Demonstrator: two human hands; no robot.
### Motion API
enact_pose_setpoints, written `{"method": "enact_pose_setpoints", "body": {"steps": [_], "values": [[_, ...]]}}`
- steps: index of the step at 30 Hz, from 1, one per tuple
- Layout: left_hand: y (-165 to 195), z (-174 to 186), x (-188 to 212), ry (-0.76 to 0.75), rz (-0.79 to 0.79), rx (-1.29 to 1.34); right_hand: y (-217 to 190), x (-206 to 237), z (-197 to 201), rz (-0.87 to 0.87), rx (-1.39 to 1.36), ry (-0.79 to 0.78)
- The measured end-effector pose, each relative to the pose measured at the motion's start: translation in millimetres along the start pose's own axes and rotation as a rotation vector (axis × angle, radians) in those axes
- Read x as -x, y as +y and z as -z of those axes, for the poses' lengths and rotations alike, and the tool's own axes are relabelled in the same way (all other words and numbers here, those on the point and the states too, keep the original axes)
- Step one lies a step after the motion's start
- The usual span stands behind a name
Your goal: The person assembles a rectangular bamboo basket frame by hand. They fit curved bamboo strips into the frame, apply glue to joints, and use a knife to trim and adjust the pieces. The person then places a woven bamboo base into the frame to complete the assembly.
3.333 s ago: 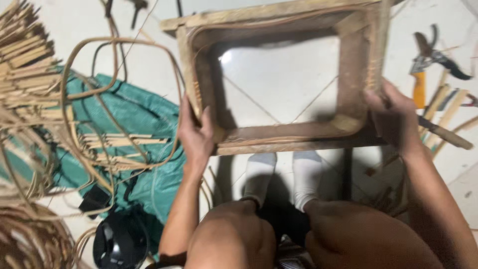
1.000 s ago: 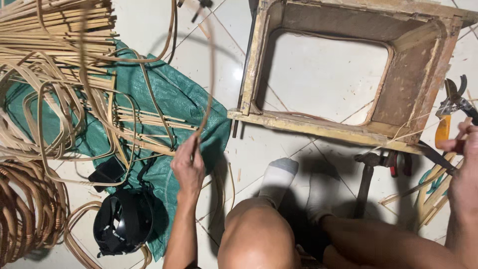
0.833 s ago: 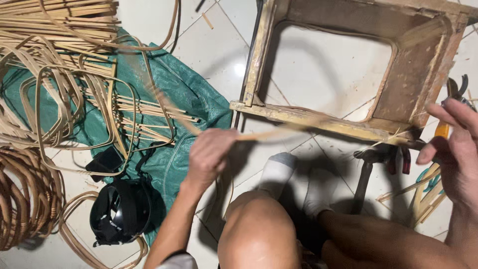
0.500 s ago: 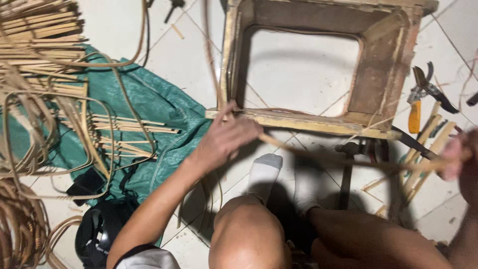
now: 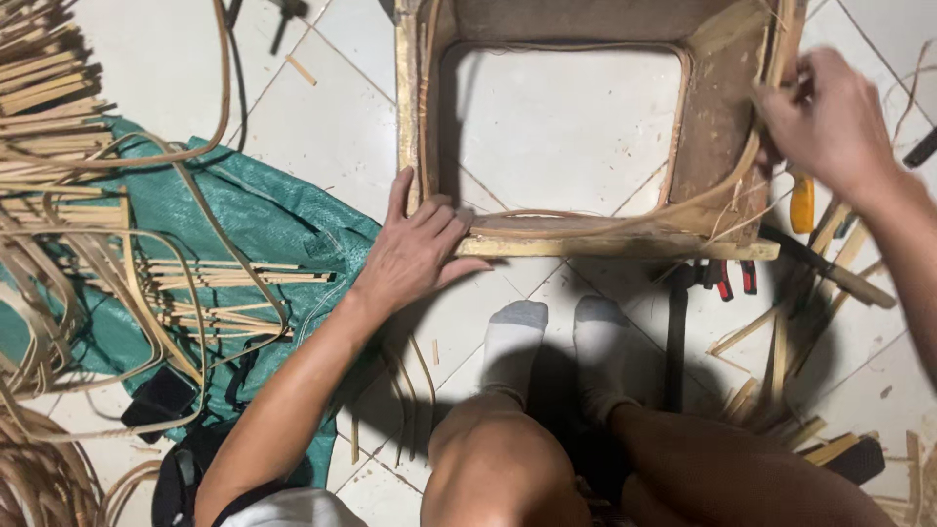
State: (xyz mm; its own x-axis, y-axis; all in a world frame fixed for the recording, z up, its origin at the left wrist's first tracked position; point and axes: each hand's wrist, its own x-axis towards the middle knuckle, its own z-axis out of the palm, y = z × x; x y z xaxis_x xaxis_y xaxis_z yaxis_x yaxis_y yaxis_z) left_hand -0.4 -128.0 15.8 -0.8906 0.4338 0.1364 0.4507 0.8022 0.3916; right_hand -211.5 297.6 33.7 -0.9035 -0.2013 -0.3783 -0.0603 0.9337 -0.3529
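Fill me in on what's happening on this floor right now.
A person sits on the tiled floor in white socks, working on a square wooden frame. The left hand lies flat on the frame's near left corner, steadying it. The right hand grips a thin cane strip at the frame's right side; the strip curves along the inner edge. Bundles of cane lie on a green sheet to the left, and hand tools lie right.

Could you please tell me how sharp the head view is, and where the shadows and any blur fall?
Head view: mostly sharp and evenly lit; the right hand at the square wooden frame is slightly motion-blurred, while the left hand is crisp; dark shadow pools on the white tiled floor under the legs, around the white socks; no strong glare.
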Motion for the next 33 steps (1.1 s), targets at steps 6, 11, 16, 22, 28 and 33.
{"method": "enact_pose_setpoints", "body": {"steps": [6, 11, 16, 22, 28, 33], "values": [[-6.9, 0.6, 1.3, -0.055, -0.057, -0.063, -2.9, -49.4, 12.8, -0.034, 0.163, -0.181], [-3.4, -3.1, 5.4, 0.02, -0.059, -0.007, -12.8, -45.2, 11.2, -0.112, 0.177, -0.164], [-2.7, -7.2, 6.1, 0.008, -0.089, 0.024, -10.8, 0.7, 1.8, 0.055, 0.379, 0.023], [9.7, -10.2, 14.2, 0.047, -0.122, -0.018, -23.1, 36.6, -9.9, -0.015, 0.371, 0.13], [22.7, -7.3, 28.1, 0.033, -0.083, -0.021, -22.3, 61.2, 6.4, -0.218, 0.261, -0.076], [21.4, -7.7, 27.2, 0.054, -0.076, -0.008, -6.9, 83.4, 29.6, -0.077, 0.276, -0.291]]}}
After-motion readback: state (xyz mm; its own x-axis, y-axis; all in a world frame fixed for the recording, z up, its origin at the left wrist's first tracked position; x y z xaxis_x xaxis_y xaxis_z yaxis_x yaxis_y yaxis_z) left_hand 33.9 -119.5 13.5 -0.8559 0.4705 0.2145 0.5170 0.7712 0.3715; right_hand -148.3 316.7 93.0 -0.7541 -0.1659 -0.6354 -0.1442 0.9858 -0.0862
